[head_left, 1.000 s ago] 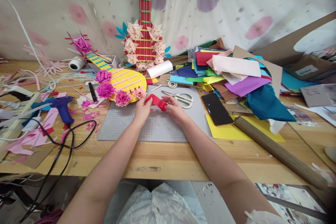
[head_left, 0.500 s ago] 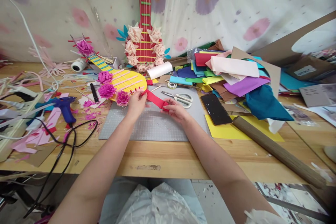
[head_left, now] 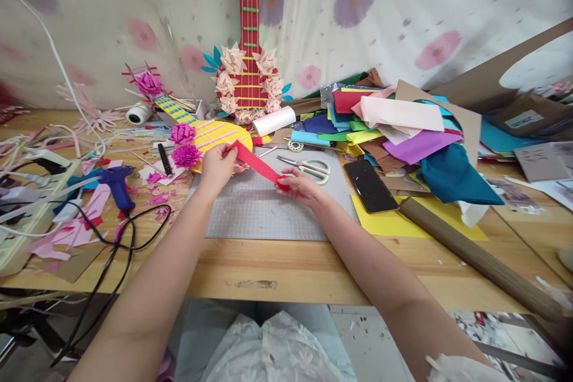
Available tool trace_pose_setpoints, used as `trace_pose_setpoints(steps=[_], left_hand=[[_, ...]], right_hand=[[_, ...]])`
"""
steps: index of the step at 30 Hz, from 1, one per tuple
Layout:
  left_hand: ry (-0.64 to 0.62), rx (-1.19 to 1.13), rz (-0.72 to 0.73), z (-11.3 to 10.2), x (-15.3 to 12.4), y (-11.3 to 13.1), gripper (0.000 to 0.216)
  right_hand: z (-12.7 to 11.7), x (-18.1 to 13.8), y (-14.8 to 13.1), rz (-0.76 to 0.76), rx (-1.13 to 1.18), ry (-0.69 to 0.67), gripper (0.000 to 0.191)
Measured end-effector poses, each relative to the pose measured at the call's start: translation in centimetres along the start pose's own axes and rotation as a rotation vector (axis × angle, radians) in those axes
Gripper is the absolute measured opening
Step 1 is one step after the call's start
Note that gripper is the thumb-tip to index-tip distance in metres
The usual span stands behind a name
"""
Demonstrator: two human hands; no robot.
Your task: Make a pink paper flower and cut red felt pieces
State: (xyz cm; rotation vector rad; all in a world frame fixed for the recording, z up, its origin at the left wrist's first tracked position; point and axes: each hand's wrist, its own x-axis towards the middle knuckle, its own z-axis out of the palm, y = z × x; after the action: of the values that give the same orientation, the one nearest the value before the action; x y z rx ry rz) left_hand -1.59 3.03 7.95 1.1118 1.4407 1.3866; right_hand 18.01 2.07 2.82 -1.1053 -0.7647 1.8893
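Observation:
A strip of red crepe paper [head_left: 258,165] stretches between my two hands, over the grey cutting mat [head_left: 264,215]. My left hand [head_left: 218,167] pinches its upper left end, in front of the yellow paper guitar [head_left: 219,131] with pink flowers. At the lower right end, my right hand [head_left: 299,187] holds the strip between thumb and fingers. Scissors [head_left: 308,168] with pale handles lie on the mat just beyond my right hand. Part of the yellow guitar is hidden behind my left hand.
A blue glue gun [head_left: 117,185] with a black cord lies at left among pink paper scraps. To the right are a black phone [head_left: 370,185], a brown paper roll [head_left: 474,256] and a pile of coloured paper [head_left: 403,113]. A red guitar [head_left: 249,80] stands at the back.
My left hand has moved left, away from my right hand. More of the red strip now shows, drawn out longer between them. My right hand has hardly moved.

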Motion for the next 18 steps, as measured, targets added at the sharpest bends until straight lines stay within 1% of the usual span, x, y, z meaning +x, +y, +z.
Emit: trace_pose_setpoints(steps=[4,7,8,11,13,15,18], left_hand=[[0.025,0.011,-0.006,-1.2,-0.1,0.0,0.009],[0.009,0.006,-0.046,-1.6,-0.5,-0.3,0.011],[0.006,0.009,-0.046,-1.7,-0.7,-0.4,0.012],[0.02,0.02,-0.007,-2.1,-1.0,-0.6,0.013],[0.022,0.028,0.015,-2.3,-1.1,-0.7,0.013],[0.02,0.033,0.025,-2.5,-1.0,-0.6,0.014],[0.07,0.045,0.01,-2.9,-0.6,-0.4,0.012]], right_hand=[[-1.3,-0.6,-0.6,-0.108,0.168,-0.068,0.032],[-2.1,-0.9,-0.7,-0.118,0.216,-0.082,0.024],[-2.3,-1.0,-0.6,-0.111,0.189,-0.071,0.024],[-2.8,-1.2,-0.2,-0.079,0.018,0.0,0.036],[-3.0,-1.3,-0.1,-0.067,-0.085,0.033,0.04],[-3.2,-1.5,-0.3,-0.093,-0.135,0.035,0.036],[-3.4,-1.8,-0.9,-0.158,-0.164,0.068,0.027]])
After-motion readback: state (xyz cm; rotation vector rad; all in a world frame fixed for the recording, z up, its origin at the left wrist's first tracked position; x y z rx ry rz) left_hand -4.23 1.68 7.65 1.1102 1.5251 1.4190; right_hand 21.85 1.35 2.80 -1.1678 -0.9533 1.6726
